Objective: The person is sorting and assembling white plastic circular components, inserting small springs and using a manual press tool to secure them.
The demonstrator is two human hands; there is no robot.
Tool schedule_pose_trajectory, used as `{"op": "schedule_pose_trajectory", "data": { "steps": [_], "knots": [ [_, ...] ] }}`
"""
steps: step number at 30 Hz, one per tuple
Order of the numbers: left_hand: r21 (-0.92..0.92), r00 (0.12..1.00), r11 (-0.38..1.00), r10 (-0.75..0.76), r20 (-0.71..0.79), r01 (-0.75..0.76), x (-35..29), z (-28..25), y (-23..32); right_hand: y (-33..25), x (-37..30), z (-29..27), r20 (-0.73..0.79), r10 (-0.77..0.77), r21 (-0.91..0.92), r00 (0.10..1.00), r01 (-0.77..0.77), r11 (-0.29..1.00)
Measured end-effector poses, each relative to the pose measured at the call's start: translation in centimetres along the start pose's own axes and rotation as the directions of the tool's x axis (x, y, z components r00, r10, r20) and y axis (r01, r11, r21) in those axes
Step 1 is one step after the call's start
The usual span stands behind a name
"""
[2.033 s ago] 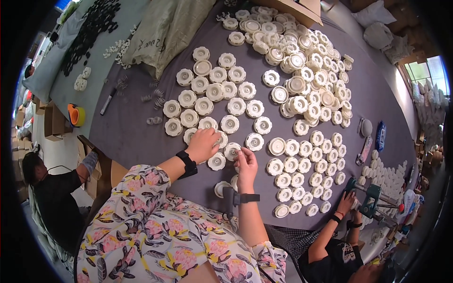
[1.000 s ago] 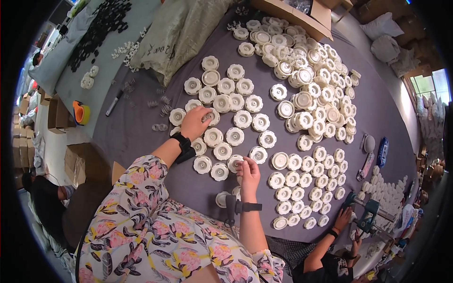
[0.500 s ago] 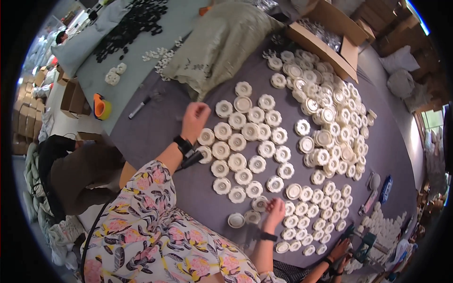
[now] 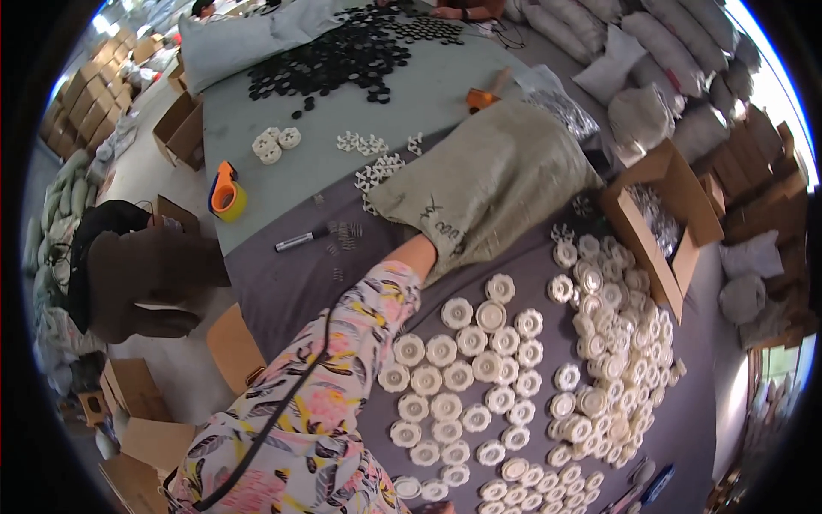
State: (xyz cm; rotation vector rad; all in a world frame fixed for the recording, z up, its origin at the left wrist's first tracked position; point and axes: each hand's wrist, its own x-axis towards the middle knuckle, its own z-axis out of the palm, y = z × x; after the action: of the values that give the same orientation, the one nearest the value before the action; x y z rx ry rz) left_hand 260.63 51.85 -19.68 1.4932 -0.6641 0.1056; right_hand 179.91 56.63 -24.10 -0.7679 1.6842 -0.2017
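Observation:
My left forearm (image 4: pixel 414 257) reaches across the table to the mouth of a greenish woven sack (image 4: pixel 505 171). The hand itself is inside the sack, so its fingers are hidden. Of my right hand (image 4: pixel 442 507) only a sliver of skin shows at the lower edge, beside the nearest discs. Scalloped white plastic discs (image 4: pixel 470 340) lie spread in loose rows on the dark cloth, to the right of my left arm. Just left of the sack are small white pronged pieces (image 4: pixel 377 171) and a scatter of tiny springs (image 4: pixel 347 236).
A large heap of white discs (image 4: pixel 612 343) covers the right side, below an opened carton (image 4: pixel 676 206). A marker (image 4: pixel 300 241) and an orange tape dispenser (image 4: pixel 226 195) lie left. Black discs (image 4: pixel 334 64) cover the far table. A person's arm (image 4: pixel 467 10) shows beyond.
My left hand has gone from above the discs into the sack's mouth. My right hand has dropped almost out of sight. The view has shifted toward the far left.

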Motion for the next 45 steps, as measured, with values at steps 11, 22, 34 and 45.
{"op": "schedule_pose_trajectory", "data": {
  "steps": [11, 22, 34, 45],
  "knots": [
    [0.055, 0.986, 0.991, -0.115, -0.117, 0.123, 3.8, -1.0, -1.0, -10.4, 10.6, 2.6, 0.011, -0.220, -0.153, 0.976, 0.219, 0.964],
    [0.133, 0.958, 0.963, -0.207, -0.199, 0.236, 2.8, -8.0, 1.6, -14.7, 13.1, 4.9, 0.081, -0.386, -0.229, 0.919, 0.394, 0.890],
    [0.001, 0.921, 0.922, -0.386, -0.055, 0.387, -2.8, 0.3, 6.0, -14.7, 5.3, -7.4, -0.146, -0.565, -0.284, 0.812, 0.513, 0.810],
    [0.327, 0.899, 0.838, -0.410, -0.153, 0.437, -18.6, -4.4, 22.0, -15.5, 6.4, -9.4, 0.100, -0.700, -0.290, 0.707, 0.693, 0.660]
  ]
}}
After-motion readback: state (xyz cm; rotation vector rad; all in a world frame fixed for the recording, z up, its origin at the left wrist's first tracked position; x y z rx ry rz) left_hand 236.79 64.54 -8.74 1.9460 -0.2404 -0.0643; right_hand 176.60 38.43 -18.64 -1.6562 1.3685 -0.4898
